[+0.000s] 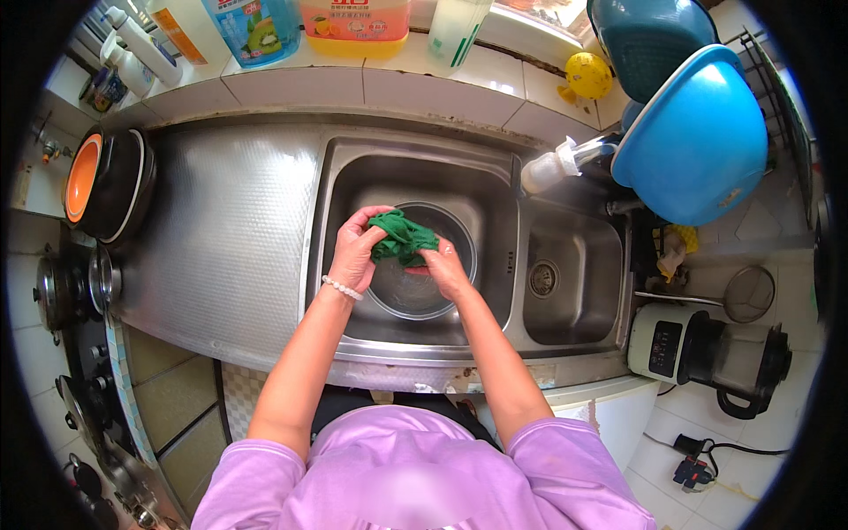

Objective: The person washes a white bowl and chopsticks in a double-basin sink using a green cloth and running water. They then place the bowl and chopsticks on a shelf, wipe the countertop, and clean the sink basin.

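Observation:
A bunched green cloth is gripped between my two hands above a round metal basin. My left hand holds its left end, thumb across the top, with a pale bead bracelet at the wrist. On the right end, my right hand pinches the fabric and looks wet. The basin stands in the larger bowl of a stainless steel sink and seems to hold some water. My hands partly hide the basin.
A smaller sink bowl with a drain strainer adjoins on the right, beside a wrapped faucet. Blue plastic basins stand behind it. Bottles line the back ledge. Black pots sit left of the metal drainboard; a blender lies right.

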A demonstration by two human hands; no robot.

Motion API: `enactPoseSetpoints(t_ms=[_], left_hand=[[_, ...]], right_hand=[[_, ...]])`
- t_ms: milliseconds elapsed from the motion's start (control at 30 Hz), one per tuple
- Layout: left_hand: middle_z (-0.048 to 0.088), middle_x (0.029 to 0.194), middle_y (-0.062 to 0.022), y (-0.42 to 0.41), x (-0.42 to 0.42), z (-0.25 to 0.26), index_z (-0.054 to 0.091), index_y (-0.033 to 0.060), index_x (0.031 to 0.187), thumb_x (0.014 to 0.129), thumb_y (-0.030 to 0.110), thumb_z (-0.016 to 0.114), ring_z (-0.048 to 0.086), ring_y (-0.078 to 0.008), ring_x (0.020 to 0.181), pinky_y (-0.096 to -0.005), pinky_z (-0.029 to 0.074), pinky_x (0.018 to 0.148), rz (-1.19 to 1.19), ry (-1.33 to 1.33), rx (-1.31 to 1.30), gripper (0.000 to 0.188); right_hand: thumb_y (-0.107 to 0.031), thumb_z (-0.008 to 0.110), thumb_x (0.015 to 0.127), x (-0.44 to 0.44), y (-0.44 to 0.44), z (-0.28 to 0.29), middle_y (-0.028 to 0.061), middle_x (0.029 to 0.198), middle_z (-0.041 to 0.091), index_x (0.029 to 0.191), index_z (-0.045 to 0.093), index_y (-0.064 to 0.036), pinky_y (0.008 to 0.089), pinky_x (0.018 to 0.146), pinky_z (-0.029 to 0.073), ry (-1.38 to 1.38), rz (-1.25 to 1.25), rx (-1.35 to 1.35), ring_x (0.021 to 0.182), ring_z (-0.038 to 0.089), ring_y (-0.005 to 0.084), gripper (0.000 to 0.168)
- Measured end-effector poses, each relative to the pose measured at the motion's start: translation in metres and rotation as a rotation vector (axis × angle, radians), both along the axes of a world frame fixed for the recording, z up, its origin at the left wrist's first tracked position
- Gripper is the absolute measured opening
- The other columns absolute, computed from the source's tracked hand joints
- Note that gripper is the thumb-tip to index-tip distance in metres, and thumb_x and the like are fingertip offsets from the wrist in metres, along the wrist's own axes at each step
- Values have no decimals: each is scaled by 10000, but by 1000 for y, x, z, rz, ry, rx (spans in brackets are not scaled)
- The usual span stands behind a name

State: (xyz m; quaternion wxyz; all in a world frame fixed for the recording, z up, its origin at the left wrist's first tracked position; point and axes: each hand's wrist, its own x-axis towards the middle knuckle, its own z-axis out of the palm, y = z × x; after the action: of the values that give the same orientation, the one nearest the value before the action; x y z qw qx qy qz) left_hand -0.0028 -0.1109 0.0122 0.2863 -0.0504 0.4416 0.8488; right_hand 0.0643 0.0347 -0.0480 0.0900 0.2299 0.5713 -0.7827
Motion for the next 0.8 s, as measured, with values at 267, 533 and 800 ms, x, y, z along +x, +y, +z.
enactPoseSetpoints(t_ms=[267,533,800], left_hand=[[560,1073,-65,34,31,-122,497,86,1110,856,124,537,556,-213,941,-382,453,809,28,-643,30,260],[460,1216,-162,38,29,-183,462,111,1216,639,-93,571,446,-362,1085,-401,395,913,5,614,-1200,621],[266,1376,-212,62,23,-178,304,136,1339,728,166,631,258,-369,1275,-399,293,1020,-227,109,-1268,693]], right_hand=[[-37,441,819,15,22,24,169,1000,571,1079,488,40,486,750,539,-4,-162,-631,896,598,296,275],[18,426,748,17,19,-78,222,1275,352,1328,239,-153,479,775,525,-319,-141,346,1034,514,385,633],[-17,470,751,10,13,-153,224,1041,562,1111,505,8,406,869,413,-425,102,1054,996,545,337,363]])
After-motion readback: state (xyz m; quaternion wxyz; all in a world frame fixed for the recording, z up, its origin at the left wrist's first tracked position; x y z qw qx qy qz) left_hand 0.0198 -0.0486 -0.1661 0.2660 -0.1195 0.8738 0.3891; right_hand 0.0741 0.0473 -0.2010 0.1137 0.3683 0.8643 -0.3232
